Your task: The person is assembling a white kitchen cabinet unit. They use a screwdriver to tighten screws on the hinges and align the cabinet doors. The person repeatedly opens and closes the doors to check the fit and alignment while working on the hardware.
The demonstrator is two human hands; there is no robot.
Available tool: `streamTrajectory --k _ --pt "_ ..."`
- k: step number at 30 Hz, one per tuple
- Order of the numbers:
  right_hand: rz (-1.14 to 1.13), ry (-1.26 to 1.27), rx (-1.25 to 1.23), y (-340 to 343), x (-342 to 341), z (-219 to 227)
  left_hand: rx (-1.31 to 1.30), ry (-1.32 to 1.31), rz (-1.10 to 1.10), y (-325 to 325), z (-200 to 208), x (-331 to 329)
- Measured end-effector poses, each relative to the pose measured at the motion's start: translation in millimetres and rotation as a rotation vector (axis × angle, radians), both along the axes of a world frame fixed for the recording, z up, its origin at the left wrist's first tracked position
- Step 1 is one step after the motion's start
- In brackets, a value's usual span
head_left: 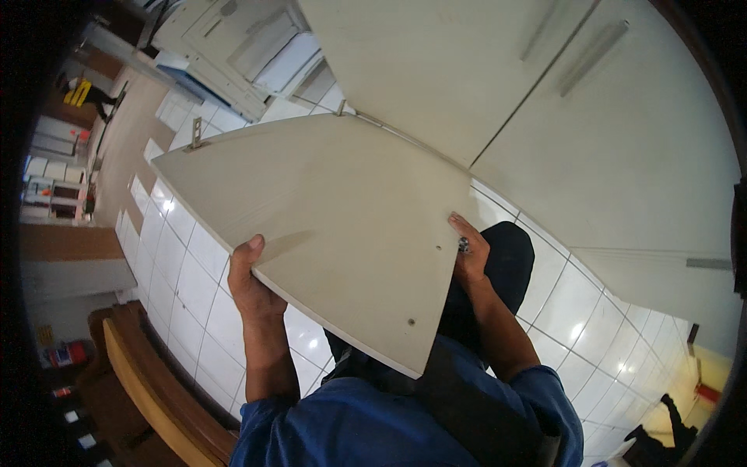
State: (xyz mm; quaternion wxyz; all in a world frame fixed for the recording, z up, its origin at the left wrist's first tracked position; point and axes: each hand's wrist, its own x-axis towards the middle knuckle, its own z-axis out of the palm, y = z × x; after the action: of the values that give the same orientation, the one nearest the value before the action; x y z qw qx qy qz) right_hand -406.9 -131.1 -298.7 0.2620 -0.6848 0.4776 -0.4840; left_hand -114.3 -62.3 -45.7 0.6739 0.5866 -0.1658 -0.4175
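Observation:
Across my lap and over the floor I hold a flat cream cabinet door (334,194), tilted, with its near corner close to my body. My left hand (253,282) grips its left edge, the thumb on top and the fingers mostly hidden underneath. On the opposite edge is my right hand (469,247), thumb over the face, a ring showing and the other fingers partly hidden. A metal hinge (195,134) stands up at the far left corner, and another small metal fitting (341,108) at the far edge. Two small holes (412,321) show near the right edge.
A large cream cabinet (467,70) with long handles stands close on the right, near the door's far edge. Beyond is a pale cabinet-like unit (233,47). A brown wooden bench (156,381) curves at lower left. White tiles (194,272) cover the floor. A person in yellow (78,93) is far off.

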Motion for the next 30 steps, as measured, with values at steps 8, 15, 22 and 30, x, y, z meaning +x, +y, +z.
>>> streamTrajectory --k 8,15,22,30 --pt "-0.03 -0.015 -0.072 -7.8 -13.2 -1.2 -0.127 0.003 -0.071 -20.0 1.9 -6.6" --pt "-0.053 -0.034 0.012 -2.7 -11.9 14.9 -0.127 -0.003 -0.135 -18.6 18.3 -15.7" --pt "-0.07 -0.025 -0.011 -1.4 -17.0 12.8 -0.069 -0.083 -0.082 -20.0 31.3 -31.0" --pt "-0.135 -0.15 -0.124 -8.6 -17.5 9.7 -0.191 -0.115 -0.08 -35.9 21.5 -30.3"
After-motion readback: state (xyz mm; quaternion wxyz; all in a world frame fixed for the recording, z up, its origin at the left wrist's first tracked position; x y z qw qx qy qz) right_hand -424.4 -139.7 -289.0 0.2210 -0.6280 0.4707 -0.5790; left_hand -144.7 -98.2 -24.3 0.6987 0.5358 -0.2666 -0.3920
